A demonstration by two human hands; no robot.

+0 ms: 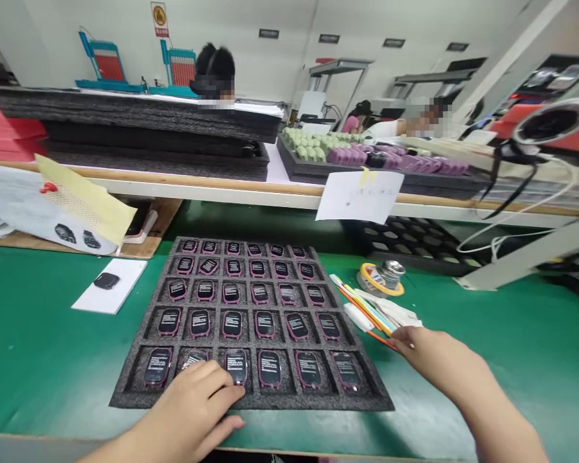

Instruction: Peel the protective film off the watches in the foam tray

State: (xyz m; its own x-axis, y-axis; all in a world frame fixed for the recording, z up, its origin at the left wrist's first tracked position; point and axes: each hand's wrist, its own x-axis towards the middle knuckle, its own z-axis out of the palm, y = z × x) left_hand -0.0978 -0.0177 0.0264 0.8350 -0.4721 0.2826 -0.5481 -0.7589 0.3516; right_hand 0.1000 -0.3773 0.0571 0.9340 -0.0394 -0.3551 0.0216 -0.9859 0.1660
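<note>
A dark grey foam tray (251,402) lies on the green table, its cells holding smartwatch bodies with purple frames and lit text on their screens. My left hand (193,405) rests over the front edge of the tray, fingers loosely spread and thumb apart. Its fingertips cover part of a smartwatch (196,355) in the front row and touch the lower edge of the neighbouring smartwatch (236,366). To the right of the tray, my right hand (424,354) pinches the near end of a thin orange stick (382,339), beside yellow and pale blue sticks (361,302).
A round metal-topped container (390,273) with a tape roll stands behind the sticks. At left, a black watch piece (107,280) lies on a white pad (125,283). A shelf (222,193) crosses behind, bearing foam trays. A camera (552,122) overhangs at right. Other people sit beyond.
</note>
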